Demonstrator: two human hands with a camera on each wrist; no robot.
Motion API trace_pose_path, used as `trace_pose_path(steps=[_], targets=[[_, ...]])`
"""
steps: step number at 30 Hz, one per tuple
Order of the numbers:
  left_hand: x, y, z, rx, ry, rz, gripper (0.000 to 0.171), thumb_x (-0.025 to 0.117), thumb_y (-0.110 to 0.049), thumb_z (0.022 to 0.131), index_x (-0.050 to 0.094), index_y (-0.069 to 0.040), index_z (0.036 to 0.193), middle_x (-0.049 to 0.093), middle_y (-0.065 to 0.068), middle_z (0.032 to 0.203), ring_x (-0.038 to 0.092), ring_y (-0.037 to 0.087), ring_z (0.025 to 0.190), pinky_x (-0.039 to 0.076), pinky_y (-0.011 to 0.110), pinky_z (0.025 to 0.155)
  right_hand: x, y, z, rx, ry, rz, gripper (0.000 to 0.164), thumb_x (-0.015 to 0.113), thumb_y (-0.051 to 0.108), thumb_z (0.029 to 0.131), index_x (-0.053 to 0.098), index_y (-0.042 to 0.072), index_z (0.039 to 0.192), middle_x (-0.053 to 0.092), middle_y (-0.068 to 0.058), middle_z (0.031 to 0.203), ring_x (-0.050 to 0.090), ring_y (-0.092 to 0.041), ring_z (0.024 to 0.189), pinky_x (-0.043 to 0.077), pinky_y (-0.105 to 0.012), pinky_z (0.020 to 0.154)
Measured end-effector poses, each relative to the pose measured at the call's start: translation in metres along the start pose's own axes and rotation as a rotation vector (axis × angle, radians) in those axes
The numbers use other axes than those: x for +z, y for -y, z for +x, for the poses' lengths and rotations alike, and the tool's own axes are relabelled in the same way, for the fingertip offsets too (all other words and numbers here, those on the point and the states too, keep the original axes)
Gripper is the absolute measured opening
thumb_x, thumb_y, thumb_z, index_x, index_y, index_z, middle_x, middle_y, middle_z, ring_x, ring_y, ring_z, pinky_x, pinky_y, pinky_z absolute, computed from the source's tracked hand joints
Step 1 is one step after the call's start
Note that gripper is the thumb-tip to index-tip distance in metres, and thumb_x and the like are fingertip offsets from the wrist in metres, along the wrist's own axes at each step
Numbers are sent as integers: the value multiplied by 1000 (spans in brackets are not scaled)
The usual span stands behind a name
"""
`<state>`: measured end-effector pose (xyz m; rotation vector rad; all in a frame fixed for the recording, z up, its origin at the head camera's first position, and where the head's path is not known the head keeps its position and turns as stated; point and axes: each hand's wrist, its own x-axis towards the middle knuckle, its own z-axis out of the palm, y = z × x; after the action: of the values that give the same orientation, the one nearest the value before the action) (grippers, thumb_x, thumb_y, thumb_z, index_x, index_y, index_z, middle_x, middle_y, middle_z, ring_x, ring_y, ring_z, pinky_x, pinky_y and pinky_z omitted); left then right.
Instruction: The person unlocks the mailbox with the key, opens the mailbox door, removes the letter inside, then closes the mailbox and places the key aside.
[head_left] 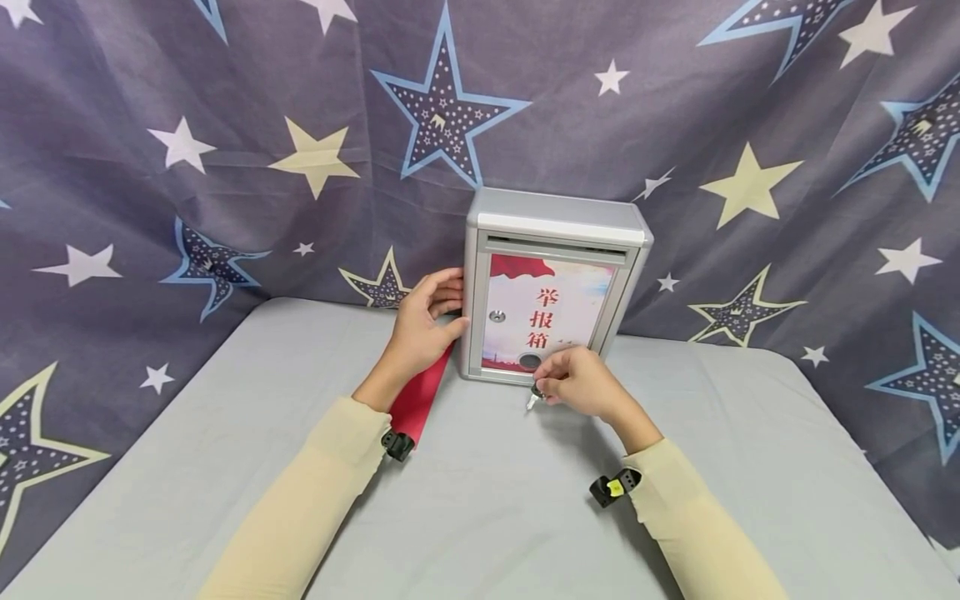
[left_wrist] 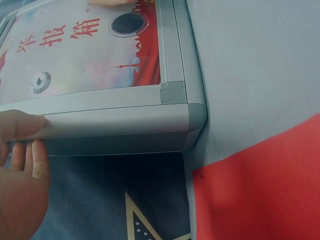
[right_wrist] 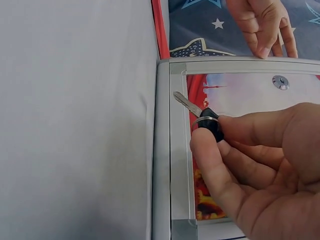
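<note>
A silver metal report box stands upright against the starry cloth, with a slot near its top and red Chinese characters on its front panel. My left hand rests on the box's left side, thumb at the front edge and fingers along the side wall. Between thumb and index finger, my right hand pinches a key by its black head, a metal ring around it. The key's blade points away from the fingers, in front of the box's lower edge. A round lock sits at the panel's left, its keyhole bare.
A red sheet lies on the grey-covered table, partly under the left forearm. Behind the box hangs a dark curtain printed with stars. A dark oval marks the panel's lower part.
</note>
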<state>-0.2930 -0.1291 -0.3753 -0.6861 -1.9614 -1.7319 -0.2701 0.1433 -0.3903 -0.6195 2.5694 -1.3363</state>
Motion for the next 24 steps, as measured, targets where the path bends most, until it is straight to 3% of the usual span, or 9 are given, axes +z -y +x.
trace_pose_path(steps=[5,10,24], targets=[[0,1,0,0,-8,3,67,72,22,80,54,2,141,57,17,126,60,27,112,56,39,101,0,-4,1,30,39,20,12,62,-9,92,73,-5,91,72,-10,82,69,-17,71,65,-34,68],[0,2,0,2,-8,7,67,72,22,80,54,2,142,57,17,126,60,26,112,56,36,100,0,-9,1,59,78,36,10,63,-9,92,73,-6,93,72,-12,83,69,-17,72,65,-35,68],[1,1,-1,0,-8,4,67,72,22,80,54,2,141,57,18,126,60,28,112,55,41,101,-1,-17,3,113,93,-61,10,65,-7,94,74,-4,90,72,-9,82,70,-18,66,64,-35,65]])
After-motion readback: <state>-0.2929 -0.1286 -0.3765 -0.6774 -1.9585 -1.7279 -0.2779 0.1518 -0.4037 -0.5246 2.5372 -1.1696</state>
